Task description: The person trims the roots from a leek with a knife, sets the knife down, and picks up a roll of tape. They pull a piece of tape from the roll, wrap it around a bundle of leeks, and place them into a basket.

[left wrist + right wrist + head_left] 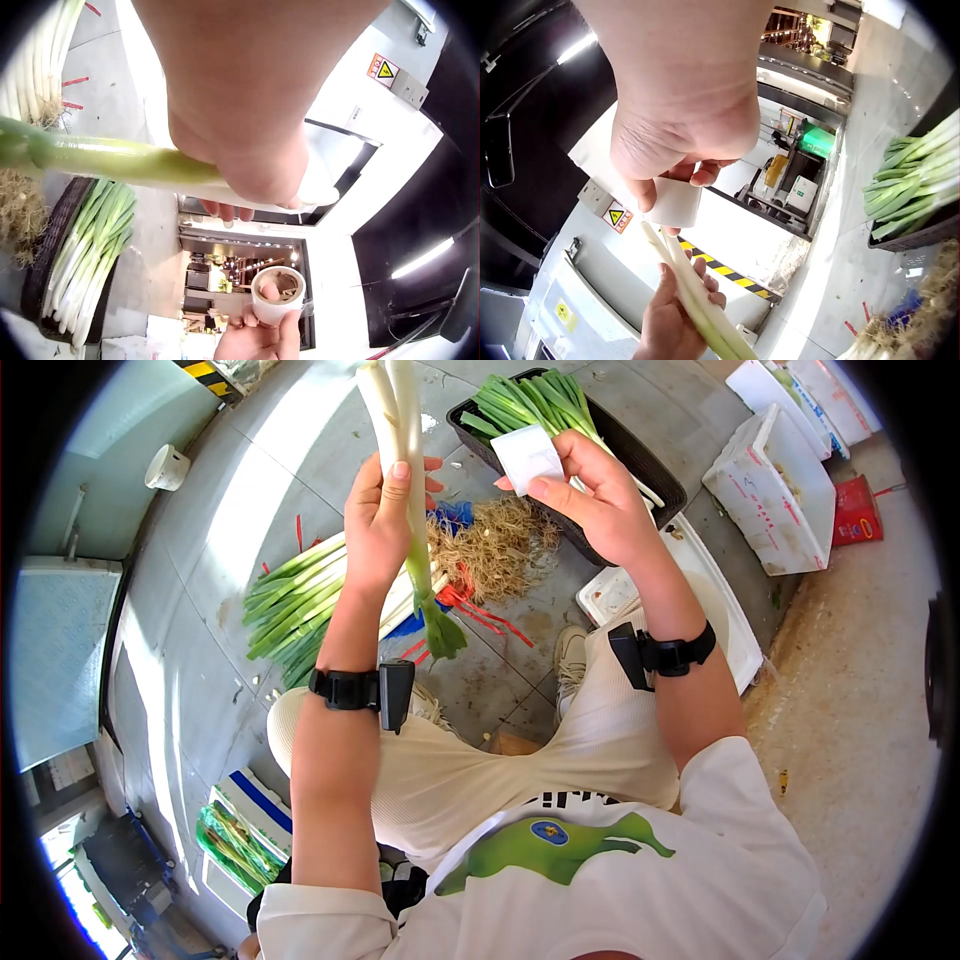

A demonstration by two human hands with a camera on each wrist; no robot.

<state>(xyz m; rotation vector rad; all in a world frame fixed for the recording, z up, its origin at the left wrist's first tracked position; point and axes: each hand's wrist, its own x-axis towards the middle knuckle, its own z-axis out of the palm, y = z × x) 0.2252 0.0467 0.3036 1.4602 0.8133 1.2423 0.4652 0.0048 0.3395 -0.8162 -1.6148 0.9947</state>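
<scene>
My left hand (383, 525) grips two thick green onions (412, 420), its thumb laid across their pale stalks. They stand roughly upright in the head view, white ends up and a short green end (440, 632) hanging below the wrist. In my right hand (610, 500) is a roll of white tape (528, 458), held between thumb and fingers. The left wrist view shows the roll's open core (279, 286) with a fingertip inside it. From the right wrist, the roll (676, 202) appears close by the white tips of the onions (694, 296).
On the floor lie a bundle of green onions (300, 595), a heap of stringy roots (490, 545) and red ties (490, 618). A dark crate (672, 485) holds more green onions. White foam boxes (765, 500) stand at right, near a white tray (735, 630).
</scene>
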